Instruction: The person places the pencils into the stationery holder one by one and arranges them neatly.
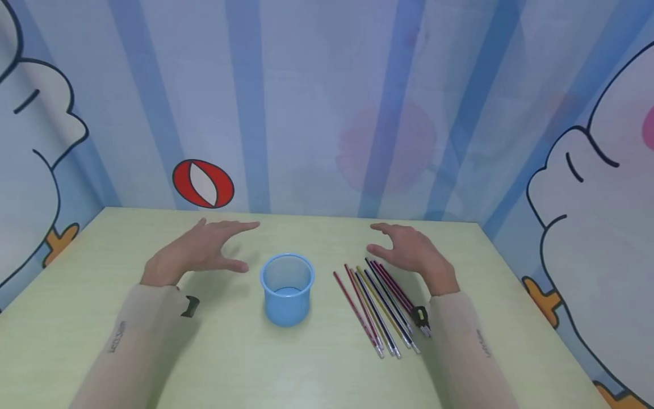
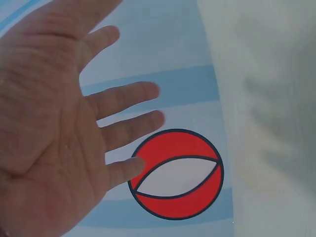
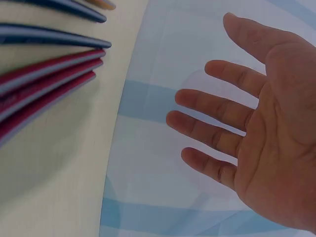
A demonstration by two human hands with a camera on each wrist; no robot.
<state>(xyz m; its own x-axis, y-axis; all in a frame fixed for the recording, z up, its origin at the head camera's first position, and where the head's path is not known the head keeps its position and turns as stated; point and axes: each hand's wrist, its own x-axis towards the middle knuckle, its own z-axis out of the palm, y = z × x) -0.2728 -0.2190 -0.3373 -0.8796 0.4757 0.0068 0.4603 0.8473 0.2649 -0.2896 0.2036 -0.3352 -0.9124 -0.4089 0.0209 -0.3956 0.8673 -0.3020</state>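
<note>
A light blue plastic cup (image 1: 287,309) stands upright on the table between the two hands. To its left, my left hand (image 1: 201,250) hovers with fingers stretched out and thumb apart, holding nothing; its bare palm (image 2: 44,128) shows in the left wrist view. Several pencils (image 1: 380,307) in red, dark blue and yellow lie side by side on the table, right of the cup. Just above their far ends is my right hand (image 1: 409,250), its fingers spread and nothing in them. In the right wrist view some pencils (image 3: 54,37) appear beyond that hand's fingers (image 3: 212,131).
The pale wooden table (image 1: 230,363) ends at a blue striped backdrop (image 1: 317,102) with cartoon figures at both sides. A red and white oval (image 1: 225,184) is printed on the backdrop. A black wrist strap piece (image 1: 420,316) lies near the right sleeve, over the pencils' near ends.
</note>
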